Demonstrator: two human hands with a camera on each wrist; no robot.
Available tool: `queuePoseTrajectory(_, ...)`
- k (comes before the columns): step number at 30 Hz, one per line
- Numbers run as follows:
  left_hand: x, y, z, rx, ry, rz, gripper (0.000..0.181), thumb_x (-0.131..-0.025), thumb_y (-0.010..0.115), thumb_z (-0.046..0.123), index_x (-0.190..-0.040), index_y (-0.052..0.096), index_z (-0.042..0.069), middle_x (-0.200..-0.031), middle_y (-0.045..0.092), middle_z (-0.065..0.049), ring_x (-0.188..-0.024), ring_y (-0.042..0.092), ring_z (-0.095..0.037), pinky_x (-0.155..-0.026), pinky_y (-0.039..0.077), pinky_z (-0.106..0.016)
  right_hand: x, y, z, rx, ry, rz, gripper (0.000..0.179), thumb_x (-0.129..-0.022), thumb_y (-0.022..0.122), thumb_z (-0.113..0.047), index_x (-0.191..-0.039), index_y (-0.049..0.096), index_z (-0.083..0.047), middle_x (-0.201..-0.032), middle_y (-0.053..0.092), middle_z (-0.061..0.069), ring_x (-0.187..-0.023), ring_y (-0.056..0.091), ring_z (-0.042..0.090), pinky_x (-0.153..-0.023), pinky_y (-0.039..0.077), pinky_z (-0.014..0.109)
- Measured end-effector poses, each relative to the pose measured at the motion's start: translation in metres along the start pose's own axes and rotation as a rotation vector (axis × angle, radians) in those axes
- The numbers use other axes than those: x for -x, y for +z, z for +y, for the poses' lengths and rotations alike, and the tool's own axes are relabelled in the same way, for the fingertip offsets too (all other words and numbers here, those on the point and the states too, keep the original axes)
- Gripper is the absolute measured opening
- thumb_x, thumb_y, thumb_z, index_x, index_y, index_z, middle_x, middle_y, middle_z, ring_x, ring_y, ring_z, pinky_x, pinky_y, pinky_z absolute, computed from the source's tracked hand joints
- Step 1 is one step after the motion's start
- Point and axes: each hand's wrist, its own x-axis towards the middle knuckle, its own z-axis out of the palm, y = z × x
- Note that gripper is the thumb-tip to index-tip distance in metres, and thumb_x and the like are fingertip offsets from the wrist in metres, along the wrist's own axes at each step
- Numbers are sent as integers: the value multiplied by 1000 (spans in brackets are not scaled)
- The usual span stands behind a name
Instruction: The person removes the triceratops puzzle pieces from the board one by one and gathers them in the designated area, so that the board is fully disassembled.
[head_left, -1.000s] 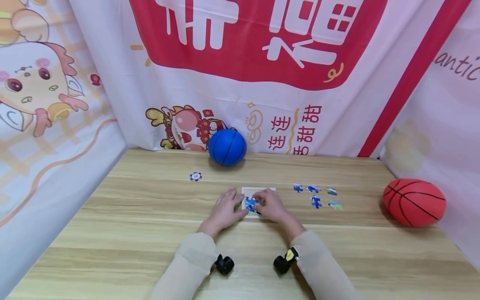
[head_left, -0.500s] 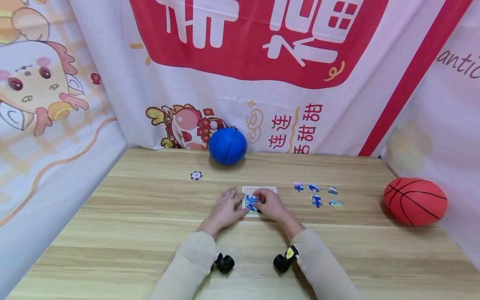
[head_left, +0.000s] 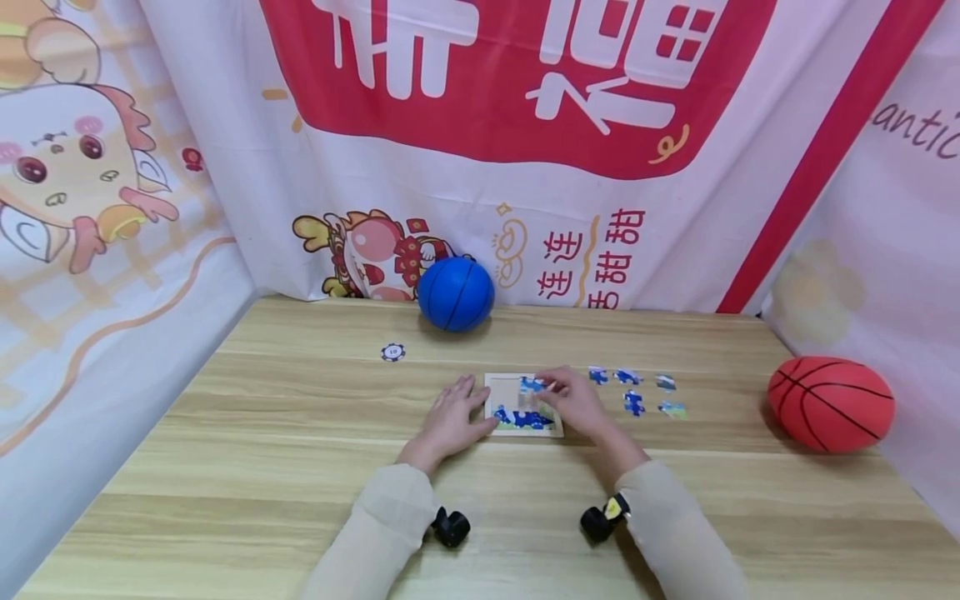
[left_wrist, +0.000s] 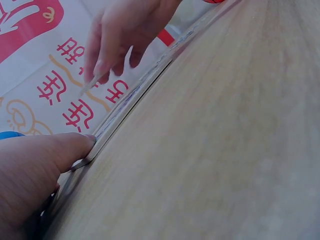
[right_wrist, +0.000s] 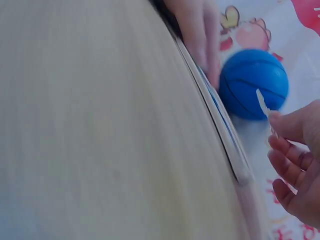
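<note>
A shallow jigsaw puzzle frame (head_left: 505,377) lies on the table between the two hands. Along its near side sit joined blue and green pieces (head_left: 531,420), while bare backing shows at its far left. My left hand (head_left: 450,419) lies beside the frame's left edge, fingers extended; its thumb (left_wrist: 75,150) presses the near corner. Above the frame's right part, my right hand (head_left: 576,402) pinches a thin puzzle piece (right_wrist: 262,102) between thumb and fingers. In the right wrist view that piece is edge-on, apart from the frame, so its printed face is hidden there.
Several loose puzzle pieces (head_left: 633,402) lie right of the frame. A blue ball (head_left: 456,294) stands at the table's back edge, and a red ball (head_left: 830,405) at the right. A round chip marked 10 (head_left: 393,352) lies at the back left. Printed cloths enclose the table.
My right hand has moved right from the frame's left half with a piece, uncovering bare backing there and the joined pieces along the near side. My left hand stays in place.
</note>
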Motion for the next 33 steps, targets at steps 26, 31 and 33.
queuePoseTrajectory(26,3,-1,2,8,0,2,59,-82,53,43,-127,43,8,-138,21,-19,-126,13,-30,-101,10,-42,35,-78,71,124,-67,126,27,-74,66,-1,-100,62,5,-78,56,11,-69,50,19,-58,43,26)
queuePoseTrajectory(31,2,1,1,9,5,5,59,-82,53,43,-127,43,7,-137,21,-19,-126,14,-30,-101,10,-43,35,-76,73,173,-96,107,26,-73,67,-3,-98,63,4,-77,54,11,-71,46,22,-60,39,31)
queuePoseTrajectory(33,2,1,1,12,7,6,59,-82,53,43,-127,43,7,-137,21,-19,-126,14,-30,-101,10,-43,34,-75,74,203,-97,113,27,-72,68,-5,-97,64,3,-79,54,12,-73,45,24,-62,38,34)
